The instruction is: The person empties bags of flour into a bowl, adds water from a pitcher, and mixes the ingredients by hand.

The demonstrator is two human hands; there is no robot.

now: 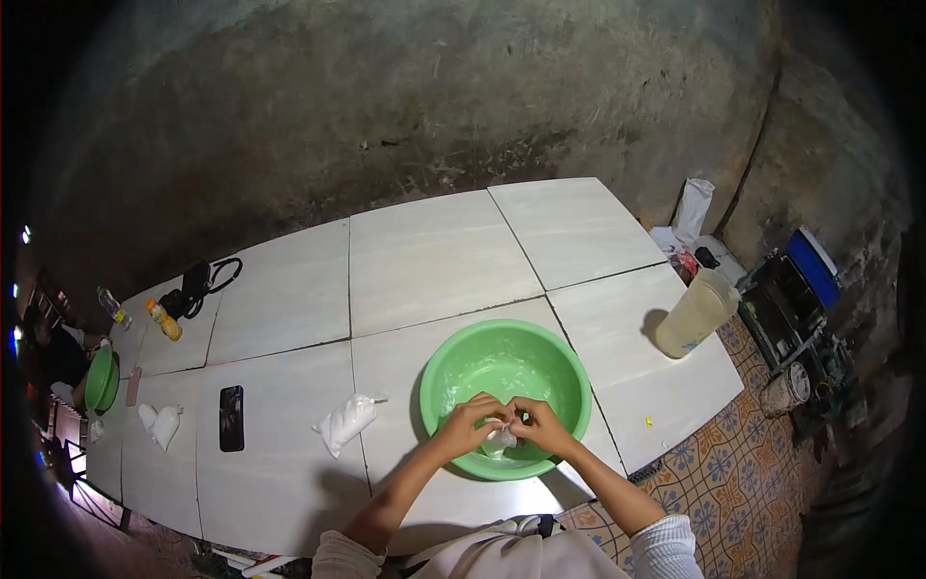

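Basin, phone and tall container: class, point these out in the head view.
Basin (494, 365), head view: its bare inner surface.
Phone (231, 419), head view: the middle of its dark top face.
Tall container (696, 315), head view: the middle of its side.

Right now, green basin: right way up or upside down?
Right way up: the green basin sits on the white tabletop with its mouth facing up, inner wall visible.

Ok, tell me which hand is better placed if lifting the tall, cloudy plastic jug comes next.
Probably the right hand: the jug stands right of the round green plastic bowl, and the left hand would likely cross over. Both hold a whitish plastic bag, though.
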